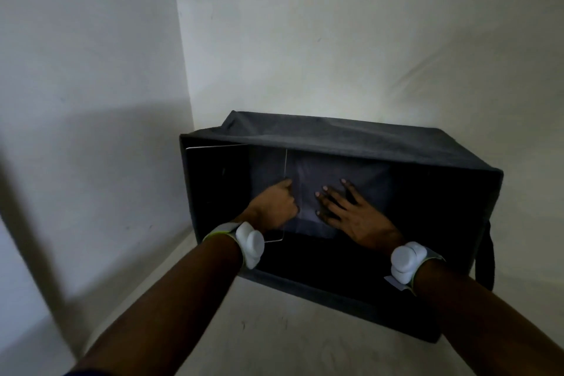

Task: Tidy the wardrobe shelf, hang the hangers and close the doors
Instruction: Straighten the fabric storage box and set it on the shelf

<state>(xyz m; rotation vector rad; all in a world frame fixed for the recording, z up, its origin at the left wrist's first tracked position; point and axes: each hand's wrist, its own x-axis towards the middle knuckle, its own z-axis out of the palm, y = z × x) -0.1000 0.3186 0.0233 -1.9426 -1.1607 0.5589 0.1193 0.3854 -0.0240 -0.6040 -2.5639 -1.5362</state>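
A dark fabric storage box (351, 143) sits at the shelf's (274, 330) centre, mouth toward the person. Inside, at twelve o'clock, the right hand (351, 210) presses spread flat on folded cloth (308, 192), probably steadying it, while the left hand (276, 204), at nine o'clock of it, closes around a thin wire frame (285, 168).

A matt dark-grey fabric storage box (351, 143) surrounds both hands; beneath the right hand (351, 210) lies soft grey cloth (308, 180), beside the left hand (274, 204) a thin, shiny clear plastic sheet (265, 168).
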